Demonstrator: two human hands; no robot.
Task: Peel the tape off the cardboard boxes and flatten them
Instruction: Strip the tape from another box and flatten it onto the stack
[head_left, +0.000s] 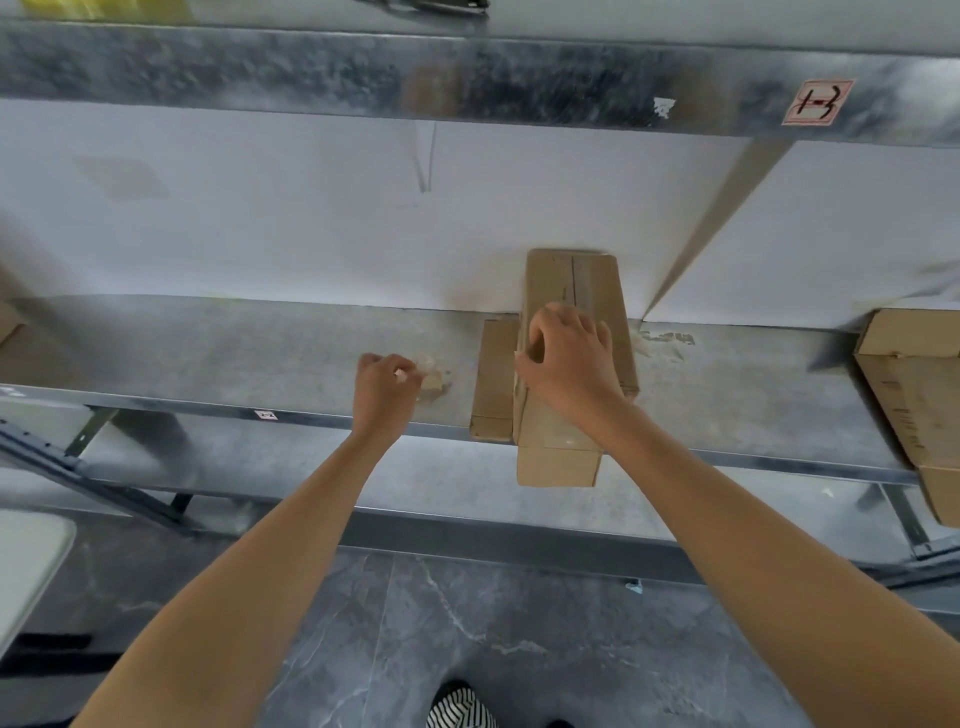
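Grey metal shelf (260, 353) against a white wall (311, 234): on it lies a long brown box (576, 280), its near end jutting past the shelf's front edge. The right hand (569, 358) grips the box from above at mid-length, fingers curled over its left edge, with the palm on the top face. Left of the box, the left hand (382, 389) is closed, its fingertips pinching a pale crumpled wad of tape (428, 371) just above the shelf; the wad is blurred. A flat cardboard (496, 379) piece lies against the box's left side, partly under it. Well to the right of the box sits a carton (914, 395), cut off by the frame. Above the box runs an upper shelf (260, 73) bearing a red-marked label (817, 102). Below is a grey veined floor (467, 623).
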